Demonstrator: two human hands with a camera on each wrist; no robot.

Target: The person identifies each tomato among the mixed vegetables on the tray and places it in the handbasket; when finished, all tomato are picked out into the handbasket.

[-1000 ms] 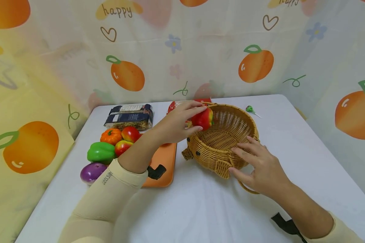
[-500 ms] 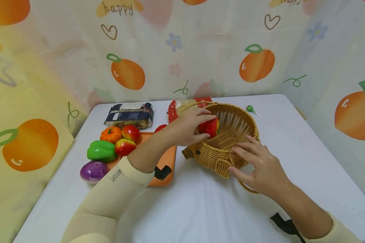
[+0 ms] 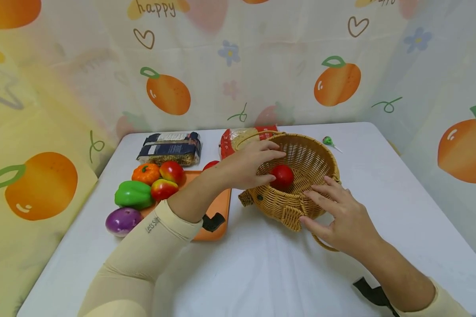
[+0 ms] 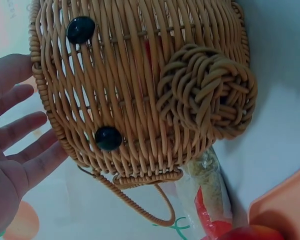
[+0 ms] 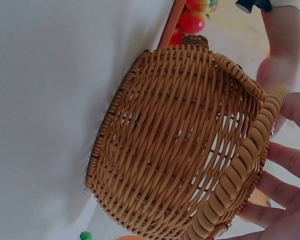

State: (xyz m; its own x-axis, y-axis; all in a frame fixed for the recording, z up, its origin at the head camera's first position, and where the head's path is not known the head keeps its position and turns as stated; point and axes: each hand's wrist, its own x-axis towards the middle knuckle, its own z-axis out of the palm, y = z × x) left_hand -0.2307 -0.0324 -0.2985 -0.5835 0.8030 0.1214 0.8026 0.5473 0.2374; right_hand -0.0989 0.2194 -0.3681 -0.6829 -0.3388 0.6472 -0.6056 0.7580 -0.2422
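A brown wicker basket (image 3: 309, 207) shaped like an animal, with dark button eyes and a woven snout (image 4: 210, 95), stands right of the middle of the table. Inside lies a round red toy fruit (image 3: 282, 177). My left hand (image 3: 251, 165) is over the basket's left rim, fingers spread and holding nothing; in the left wrist view its fingertips are right at the rim. At the near right side, my right hand (image 3: 337, 215) has its fingers over the rim and its thumb near the outer wall. Its fingers are spread beside the twisted handle (image 5: 240, 165).
An orange tray (image 3: 218, 215) lies left of the basket, partly under my left forearm. Around it are an orange pumpkin (image 3: 146, 173), a green pepper (image 3: 134, 195), a purple eggplant (image 3: 123, 221) and red fruits (image 3: 172, 171). Two food packets (image 3: 170, 149) (image 3: 232, 138) and a lollipop (image 3: 328, 141) lie farther back.
My left hand has moved right and slightly down to the basket's rim and let go of the red fruit, which now lies inside. My right hand has stayed at the basket.
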